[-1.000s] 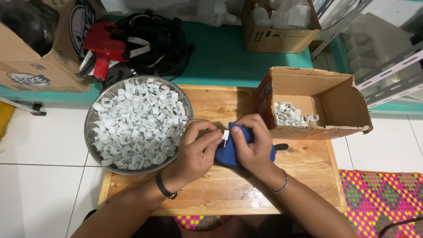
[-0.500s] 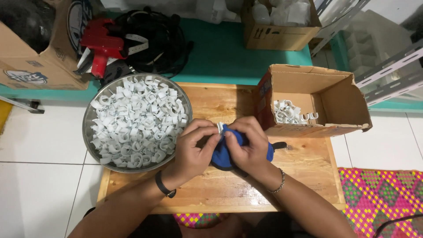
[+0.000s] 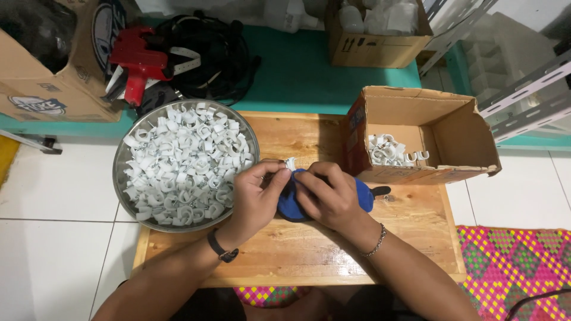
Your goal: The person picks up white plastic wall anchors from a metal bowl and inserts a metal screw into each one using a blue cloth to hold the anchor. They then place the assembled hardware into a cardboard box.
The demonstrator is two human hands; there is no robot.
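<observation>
White plastic clip [image 3: 291,163] now sits pinched at my left hand [image 3: 257,193] fingertips, lifted since a moment ago, above the blue tool [image 3: 289,202] – my right hand [image 3: 331,196] clamps that tool on the wooden counter [image 3: 309,252]. Perhaps a nail is going in; the clip looks ready for the cardboard box [image 3: 452,139].

A single view, from the camera worn on the person's head, looks almost straight down. It sits fairly near — the wooden table [image 3: 309,261] fills the middle of the frame, with both forearms entering from the bottom edge. The top of the frame faces away from the person, toward the teal floor strip [image 3: 297,71] and cardboard boxes; white floor tiles [image 3: 53,238] show at the left.
</observation>
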